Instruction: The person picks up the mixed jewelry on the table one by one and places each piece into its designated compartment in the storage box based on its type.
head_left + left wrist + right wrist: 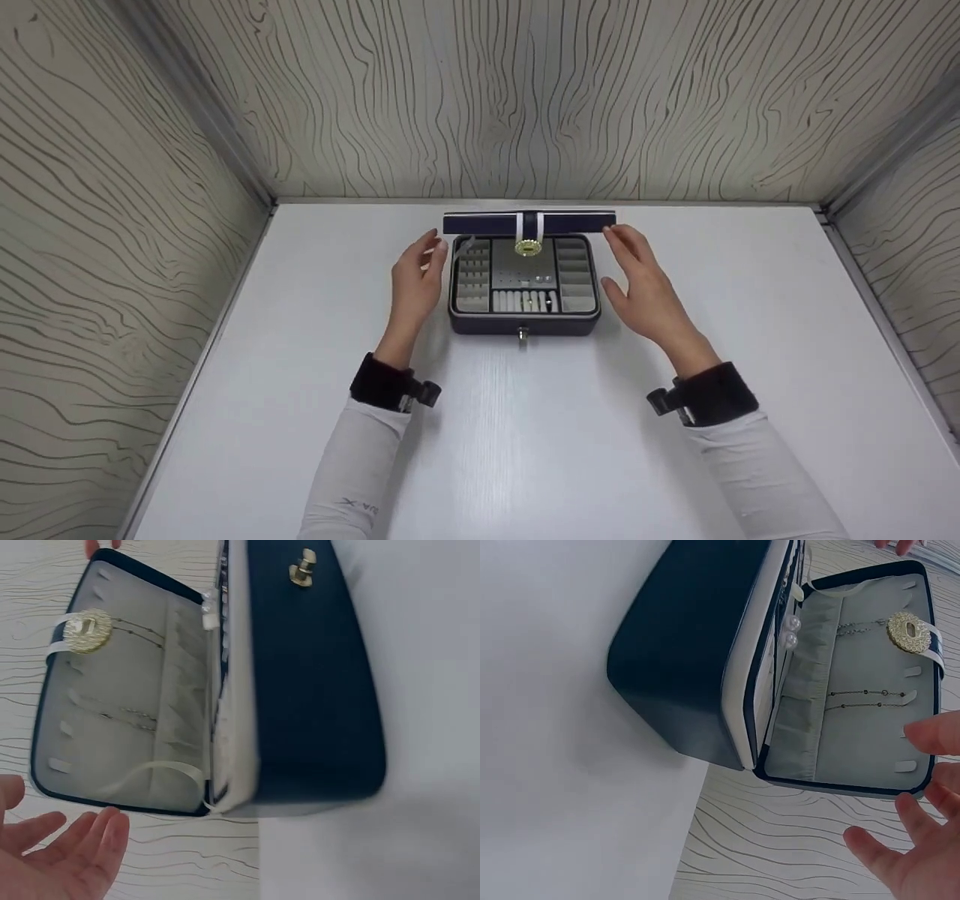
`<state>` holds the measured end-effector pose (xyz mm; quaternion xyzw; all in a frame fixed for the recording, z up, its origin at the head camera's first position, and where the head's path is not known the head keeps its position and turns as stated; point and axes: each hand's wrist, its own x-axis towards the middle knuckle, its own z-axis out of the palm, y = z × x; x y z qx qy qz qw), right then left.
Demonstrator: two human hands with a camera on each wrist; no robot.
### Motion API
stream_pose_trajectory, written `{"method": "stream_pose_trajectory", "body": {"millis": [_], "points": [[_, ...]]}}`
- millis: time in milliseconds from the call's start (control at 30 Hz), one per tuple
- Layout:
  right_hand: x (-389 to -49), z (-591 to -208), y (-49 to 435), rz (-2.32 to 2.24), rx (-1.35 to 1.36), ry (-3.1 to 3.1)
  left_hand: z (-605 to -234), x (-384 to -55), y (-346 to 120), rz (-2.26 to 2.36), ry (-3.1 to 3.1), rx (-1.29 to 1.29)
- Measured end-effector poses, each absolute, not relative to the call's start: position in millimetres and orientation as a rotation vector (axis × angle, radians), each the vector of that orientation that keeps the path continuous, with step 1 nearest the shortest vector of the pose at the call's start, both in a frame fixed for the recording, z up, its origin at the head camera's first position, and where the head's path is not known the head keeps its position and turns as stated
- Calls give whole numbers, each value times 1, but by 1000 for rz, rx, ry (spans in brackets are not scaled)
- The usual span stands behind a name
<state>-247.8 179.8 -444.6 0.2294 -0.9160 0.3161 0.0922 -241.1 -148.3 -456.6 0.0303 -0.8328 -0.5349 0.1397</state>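
A navy jewelry box (491,325) stands on the white table with its lid (480,223) raised. A gold round clasp (528,247) hangs on a strap from the lid's front edge. Fine chain necklaces (866,693) hang inside the lid. My left hand (418,277) is beside the lid's left end, fingers loosely extended; in the left wrist view its fingertips are right at the lid's side edge. On the other side, my right hand (643,289) has its fingertips at the lid's right corner, thumb spread apart. Pearl earrings (792,631) sit in the box's tray.
The tray has side compartments (576,274) and a ring-roll section (510,301). A small metal lock knob (523,334) projects from the front. Wood-grain patterned panels (495,97) enclose the white table (487,450) at the back and sides.
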Motion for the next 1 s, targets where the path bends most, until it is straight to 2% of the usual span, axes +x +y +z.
{"method": "stream_pose_trajectory", "body": {"millis": [300,467,633,867,1000], "points": [[-233,-457,179,1055,686,-2692,-449,-244,-141,-1547,-2323,131],[-220,-462,178,1299,647,-2673,-451,-240,-142,-1523,-2337,170],[-210,-464,173,1538,544,-2634,-453,-236,-145,-1539,-2349,186],[-202,-467,159,1730,228,-2587,-458,-233,-146,-1565,-2361,204],[-203,-473,148,1889,256,-2641,-459,-233,-145,-1565,-2357,201]]}}
